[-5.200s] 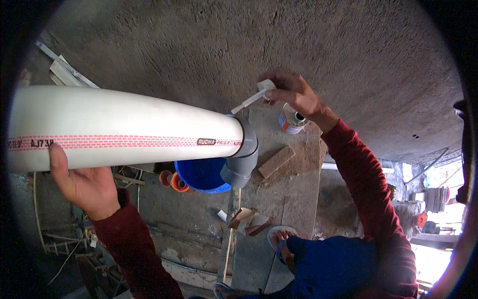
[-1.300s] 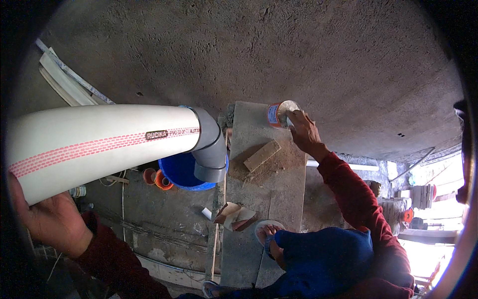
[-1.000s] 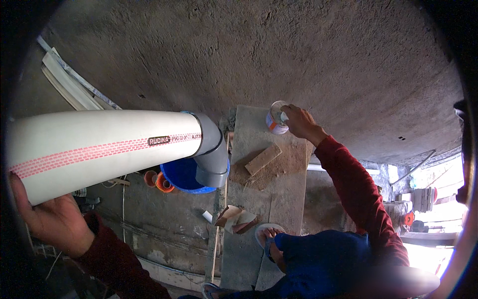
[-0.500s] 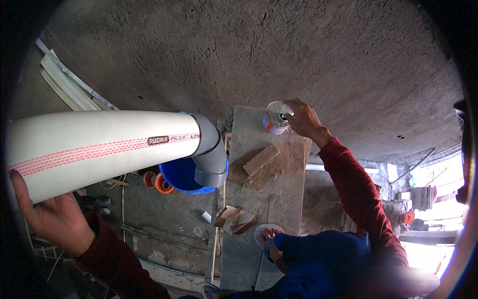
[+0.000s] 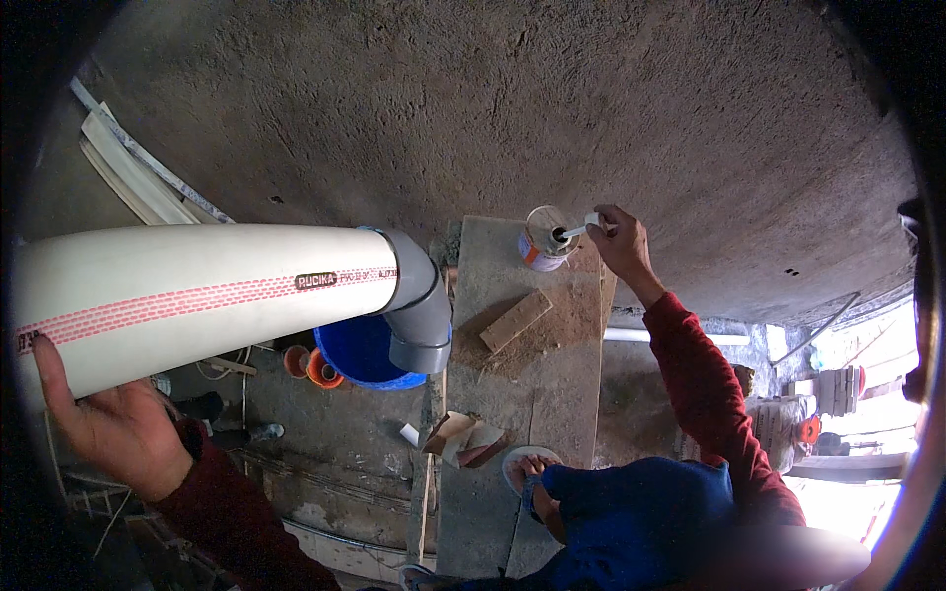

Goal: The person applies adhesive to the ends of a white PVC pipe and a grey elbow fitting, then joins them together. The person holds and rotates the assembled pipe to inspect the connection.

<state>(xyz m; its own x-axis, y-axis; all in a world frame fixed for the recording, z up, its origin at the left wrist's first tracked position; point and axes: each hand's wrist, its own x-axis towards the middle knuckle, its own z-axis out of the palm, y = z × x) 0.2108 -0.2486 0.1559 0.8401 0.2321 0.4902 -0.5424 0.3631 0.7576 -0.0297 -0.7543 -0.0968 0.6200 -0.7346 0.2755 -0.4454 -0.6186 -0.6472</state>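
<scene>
A thick white PVC pipe (image 5: 217,276) with red dashed lines along it fills the left side, and a grey elbow fitting (image 5: 419,295) is on its right end. My left hand (image 5: 128,433) holds the pipe near its left end, thumb on the near side and the other fingers beneath, partly hidden. My right hand (image 5: 623,246) pinches a white applicator (image 5: 594,223) by its top. The applicator's thin white stem leads into the opening of a round can (image 5: 540,254) with a white, orange and purple label, which stands on a plank.
On the plank (image 5: 562,384) lie a wood block (image 5: 517,321), sawdust and a torn piece of cardboard (image 5: 465,438). A blue bucket (image 5: 345,345) stands below the elbow, beside orange fittings (image 5: 323,369). A rough wall (image 5: 473,108) rises beyond. My sandalled foot (image 5: 532,473) rests on the plank.
My right hand has drawn the applicator partly out of the can, up and to the right, so its white stem shows. The pipe has shifted slightly downward at its elbow end.
</scene>
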